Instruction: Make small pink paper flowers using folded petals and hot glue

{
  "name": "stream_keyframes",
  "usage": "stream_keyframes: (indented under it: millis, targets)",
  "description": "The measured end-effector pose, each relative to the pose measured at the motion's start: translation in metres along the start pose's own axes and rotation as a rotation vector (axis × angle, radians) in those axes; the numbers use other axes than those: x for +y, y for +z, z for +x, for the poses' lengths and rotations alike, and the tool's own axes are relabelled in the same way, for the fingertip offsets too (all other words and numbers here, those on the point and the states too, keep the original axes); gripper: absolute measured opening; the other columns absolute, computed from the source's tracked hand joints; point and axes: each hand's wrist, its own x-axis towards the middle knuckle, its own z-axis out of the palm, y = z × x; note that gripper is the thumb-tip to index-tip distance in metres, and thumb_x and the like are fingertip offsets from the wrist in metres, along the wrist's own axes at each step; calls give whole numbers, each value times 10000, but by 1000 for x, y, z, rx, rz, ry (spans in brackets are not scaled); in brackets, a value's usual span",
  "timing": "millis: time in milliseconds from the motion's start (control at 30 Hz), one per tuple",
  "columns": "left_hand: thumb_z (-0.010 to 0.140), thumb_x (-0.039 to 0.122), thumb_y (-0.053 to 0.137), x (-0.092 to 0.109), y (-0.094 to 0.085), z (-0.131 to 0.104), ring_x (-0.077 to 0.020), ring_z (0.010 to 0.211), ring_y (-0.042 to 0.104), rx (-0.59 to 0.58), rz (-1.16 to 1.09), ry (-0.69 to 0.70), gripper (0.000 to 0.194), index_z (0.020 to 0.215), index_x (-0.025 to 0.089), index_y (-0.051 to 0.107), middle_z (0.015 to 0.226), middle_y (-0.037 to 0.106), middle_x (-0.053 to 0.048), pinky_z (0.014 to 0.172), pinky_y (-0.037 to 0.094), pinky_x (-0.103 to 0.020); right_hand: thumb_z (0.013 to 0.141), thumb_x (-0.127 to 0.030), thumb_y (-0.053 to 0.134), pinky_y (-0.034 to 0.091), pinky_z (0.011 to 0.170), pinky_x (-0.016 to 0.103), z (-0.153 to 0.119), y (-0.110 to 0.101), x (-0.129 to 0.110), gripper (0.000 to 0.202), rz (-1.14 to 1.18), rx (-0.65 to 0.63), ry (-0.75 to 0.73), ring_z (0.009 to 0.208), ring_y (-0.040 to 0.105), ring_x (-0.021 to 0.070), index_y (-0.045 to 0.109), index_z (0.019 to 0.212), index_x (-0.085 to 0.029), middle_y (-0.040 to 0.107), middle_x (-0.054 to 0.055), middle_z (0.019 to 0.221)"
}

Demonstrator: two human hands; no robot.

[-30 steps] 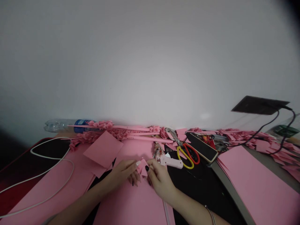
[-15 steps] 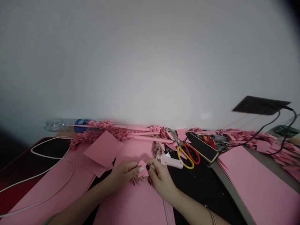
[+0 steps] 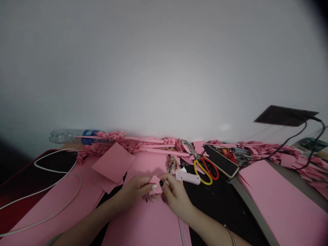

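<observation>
A small folded piece of pink paper (image 3: 154,180) is pinched between both hands in front of me. My left hand (image 3: 139,191) grips its left side, thumb on top and fingers beneath. On the right side, my right hand (image 3: 175,196) closes on it the same way, its dark-nailed thumb over the edge. Under the hands lies a large pink sheet (image 3: 143,225). Just beyond my right hand rest a pale pink glue gun (image 3: 188,177) and scissors with yellow and red handles (image 3: 206,171).
Pink square sheets (image 3: 114,162) lie to the left, by a white cable (image 3: 55,172). Along the wall are crumpled paper pieces, paper sticks and a plastic bottle (image 3: 66,136). A phone (image 3: 221,161) and a stack of pink sheets (image 3: 282,201) are on the right.
The slit seen in the paper's front between the thumbs is now mostly covered, as my left thumb has shifted slightly right across it. Both hands stay in place.
</observation>
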Motion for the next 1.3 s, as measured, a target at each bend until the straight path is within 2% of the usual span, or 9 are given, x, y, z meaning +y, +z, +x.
stream_keyframes:
  millis: [300,533,767,933,1133,1300]
  targets:
    - [887,391,510,5,-1,-2,-153,642,665,-18,-9,-19,315,803,144,687,729,740,-51,590,501,-225,933,-220,441,370,516,237,0,1,0,166,26,-11,12,500,483,122,599,960,-175,556,-33,610]
    - [895,371,518,0,-3,0,-160,666,679,-53,-43,-16,288,825,150,689,763,747,-49,611,511,-235,936,-221,438,361,515,225,0,0,0,149,16,-10,4,490,462,109,582,922,-183,524,-48,592]
    - [892,368,519,4,-3,-2,-169,667,679,-57,-25,-28,291,822,148,696,753,746,-50,619,510,-244,917,-182,424,356,509,228,0,0,-1,148,2,-5,1,482,451,114,571,902,-183,500,-54,571]
    - [889,345,521,1,-2,-1,-163,672,676,-54,-31,-7,267,830,147,690,762,743,-49,626,510,-238,918,-197,423,374,510,231,0,0,-1,159,17,-5,16,482,461,117,579,945,-177,520,-46,587]
    - [852,299,582,-2,-2,1,-148,643,663,-34,-85,7,167,845,150,657,751,731,-33,594,496,-229,910,-213,444,367,474,219,-1,2,0,113,105,42,55,461,441,110,550,943,-192,412,-81,548]
    - [803,364,635,0,-2,3,-152,610,649,19,-137,-40,219,778,147,660,697,713,-27,591,495,-246,916,-256,469,378,470,226,-1,4,5,78,155,78,47,449,411,104,530,928,-210,383,-83,563]
